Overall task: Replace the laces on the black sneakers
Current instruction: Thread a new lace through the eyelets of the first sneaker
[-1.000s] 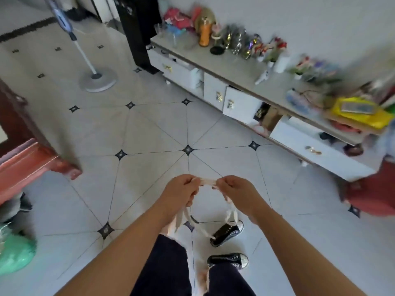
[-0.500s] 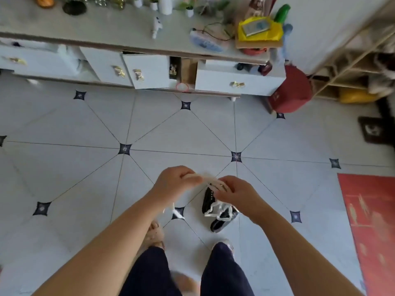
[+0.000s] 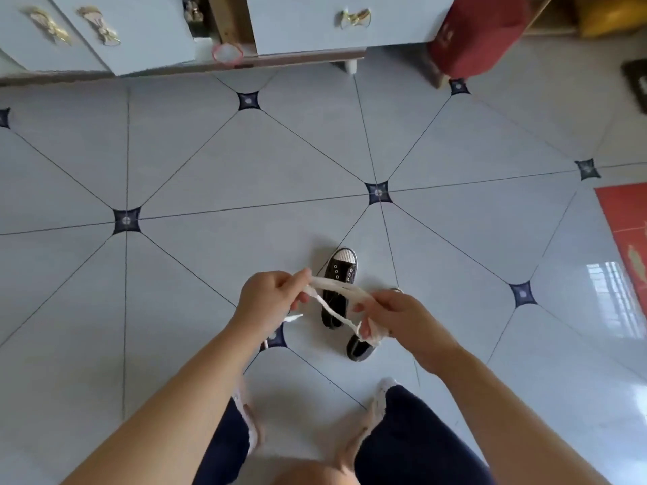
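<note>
Head view: your gaze has dropped from the cabinet (image 3: 308,29) to the floor (image 3: 210,176), so both sneakers now sit in view and threading looks next. Your left grip (image 3: 271,299) pinches the white lace (image 3: 332,288), and your right grip (image 3: 395,320) curls round its bunched rest. The far sneaker (image 3: 339,274) shows bare eyelets. The near sneaker (image 3: 357,349) is half hidden beneath the right grip.

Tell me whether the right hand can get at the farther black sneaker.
Likely not yet: the right hand grips the bunched white lace, and the sneaker lies on the floor below it. Nothing stands between them.
</note>
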Demonstrator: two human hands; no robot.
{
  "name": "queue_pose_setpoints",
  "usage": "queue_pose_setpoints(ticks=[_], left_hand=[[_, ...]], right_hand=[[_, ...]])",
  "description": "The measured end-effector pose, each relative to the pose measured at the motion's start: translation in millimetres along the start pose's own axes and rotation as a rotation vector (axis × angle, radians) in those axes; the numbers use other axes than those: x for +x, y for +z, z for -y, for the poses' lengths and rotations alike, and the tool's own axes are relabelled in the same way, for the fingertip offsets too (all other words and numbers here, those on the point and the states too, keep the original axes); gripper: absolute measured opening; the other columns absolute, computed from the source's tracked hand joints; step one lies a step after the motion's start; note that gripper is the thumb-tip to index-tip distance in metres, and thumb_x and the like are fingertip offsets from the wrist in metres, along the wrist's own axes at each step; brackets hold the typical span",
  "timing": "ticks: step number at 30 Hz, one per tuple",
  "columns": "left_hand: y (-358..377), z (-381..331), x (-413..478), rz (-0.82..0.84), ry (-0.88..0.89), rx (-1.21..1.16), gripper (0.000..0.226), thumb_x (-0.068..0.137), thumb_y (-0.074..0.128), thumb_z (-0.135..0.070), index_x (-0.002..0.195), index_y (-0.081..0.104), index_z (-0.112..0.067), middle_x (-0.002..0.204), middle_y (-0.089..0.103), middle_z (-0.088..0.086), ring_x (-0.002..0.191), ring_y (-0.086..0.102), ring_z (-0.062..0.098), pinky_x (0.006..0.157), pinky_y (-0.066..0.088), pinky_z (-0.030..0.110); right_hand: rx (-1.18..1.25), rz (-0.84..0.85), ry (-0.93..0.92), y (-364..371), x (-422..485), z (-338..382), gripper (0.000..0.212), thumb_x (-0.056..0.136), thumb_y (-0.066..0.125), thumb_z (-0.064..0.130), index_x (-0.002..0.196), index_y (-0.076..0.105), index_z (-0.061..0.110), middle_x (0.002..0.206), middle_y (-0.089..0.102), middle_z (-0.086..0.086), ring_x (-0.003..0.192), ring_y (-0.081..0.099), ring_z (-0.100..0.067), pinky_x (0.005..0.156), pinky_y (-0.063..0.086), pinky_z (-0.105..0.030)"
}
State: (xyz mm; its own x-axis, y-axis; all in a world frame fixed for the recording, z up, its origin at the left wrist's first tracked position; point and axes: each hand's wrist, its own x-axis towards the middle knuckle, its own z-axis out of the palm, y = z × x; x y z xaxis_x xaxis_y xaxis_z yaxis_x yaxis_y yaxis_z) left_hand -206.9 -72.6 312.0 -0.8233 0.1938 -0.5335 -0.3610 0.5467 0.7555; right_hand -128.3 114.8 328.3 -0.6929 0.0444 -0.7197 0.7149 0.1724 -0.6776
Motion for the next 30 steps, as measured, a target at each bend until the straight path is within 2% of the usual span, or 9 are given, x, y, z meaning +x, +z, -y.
queue_pose_setpoints(ticks=[5,10,14,16,18,21,22,26,30], left_hand=[[53,76,61,0.000,0.038,0.126,0.046,0.089,0.051,-0.040,0.050,0.060,-0.018,0.042,0.051,-0.008,0.039,0.045,0.003,0.045,0.035,0.009],[92,131,107,0.057,0.154,0.276,0.034,0.090,0.053,-0.035,0.067,0.063,-0.012,0.058,0.058,0.001,0.055,0.052,0.016,0.055,0.039,0.026],[112,152,122,0.005,0.220,0.212,0.026,0.086,0.056,-0.031,0.070,0.064,-0.012,0.075,0.068,0.009,0.074,0.062,0.027,0.066,0.046,0.035],[118,152,117,0.000,0.239,0.222,0.032,0.078,0.050,-0.037,0.065,0.059,-0.009,0.073,0.066,0.014,0.071,0.060,0.032,0.061,0.044,0.035],[120,147,108,0.018,0.256,0.278,0.028,0.077,0.050,-0.040,0.066,0.054,-0.014,0.066,0.059,0.006,0.067,0.054,0.026,0.056,0.036,0.030],[119,138,89,0.003,0.306,0.266,0.033,0.090,0.051,-0.036,0.116,0.057,-0.016,0.108,0.060,-0.002,0.100,0.054,0.014,0.076,0.033,0.021],[118,133,81,-0.055,0.345,0.177,0.035,0.091,0.051,-0.034,0.119,0.055,-0.015,0.113,0.059,-0.003,0.102,0.053,0.010,0.079,0.034,0.019],[116,112,31,-0.224,0.484,-0.224,0.007,0.086,0.059,-0.026,0.085,0.055,-0.020,0.084,0.065,-0.001,0.079,0.061,0.015,0.076,0.049,0.029],[118,121,-18,0.037,0.408,-0.206,0.015,0.078,0.068,-0.021,0.082,0.055,-0.027,0.083,0.066,-0.010,0.075,0.061,-0.006,0.065,0.044,0.006]], right_hand=[[0.100,-0.027,0.021,1,65,-78,0.018,0.095,0.050,0.022,0.091,0.067,0.017,0.055,0.061,0.007,0.054,0.058,-0.010,0.056,0.046,-0.020],[0.588,0.111,0.053,1,110,-127,0.021,0.088,0.051,0.001,0.101,0.065,0.009,0.077,0.070,0.000,0.063,0.063,-0.011,0.058,0.054,-0.025],[0.561,0.130,0.054,6,130,-130,0.019,0.089,0.050,0.000,0.101,0.064,0.004,0.073,0.069,0.000,0.060,0.062,-0.011,0.057,0.053,-0.022],[0.593,0.115,0.001,8,129,-121,0.018,0.088,0.052,0.000,0.101,0.065,0.003,0.072,0.068,-0.001,0.057,0.062,-0.010,0.054,0.052,-0.020],[0.637,0.095,-0.035,11,125,-113,0.019,0.088,0.053,0.001,0.103,0.065,0.002,0.076,0.068,-0.004,0.057,0.061,-0.010,0.052,0.051,-0.019],[0.582,0.056,-0.030,21,107,-112,0.022,0.089,0.052,0.000,0.107,0.064,0.002,0.082,0.067,-0.007,0.059,0.060,-0.011,0.050,0.050,-0.019],[0.568,0.036,-0.038,25,103,-110,0.022,0.089,0.053,0.000,0.108,0.064,0.002,0.082,0.067,-0.008,0.059,0.059,-0.012,0.050,0.050,-0.019],[0.614,-0.077,-0.110,35,88,-94,0.027,0.088,0.051,-0.007,0.114,0.058,-0.004,0.082,0.062,-0.014,0.061,0.059,-0.018,0.051,0.053,-0.023],[0.706,-0.081,-0.183,45,66,-93,0.021,0.089,0.045,-0.010,0.108,0.055,-0.006,0.078,0.057,-0.014,0.063,0.057,-0.022,0.059,0.052,-0.029]])
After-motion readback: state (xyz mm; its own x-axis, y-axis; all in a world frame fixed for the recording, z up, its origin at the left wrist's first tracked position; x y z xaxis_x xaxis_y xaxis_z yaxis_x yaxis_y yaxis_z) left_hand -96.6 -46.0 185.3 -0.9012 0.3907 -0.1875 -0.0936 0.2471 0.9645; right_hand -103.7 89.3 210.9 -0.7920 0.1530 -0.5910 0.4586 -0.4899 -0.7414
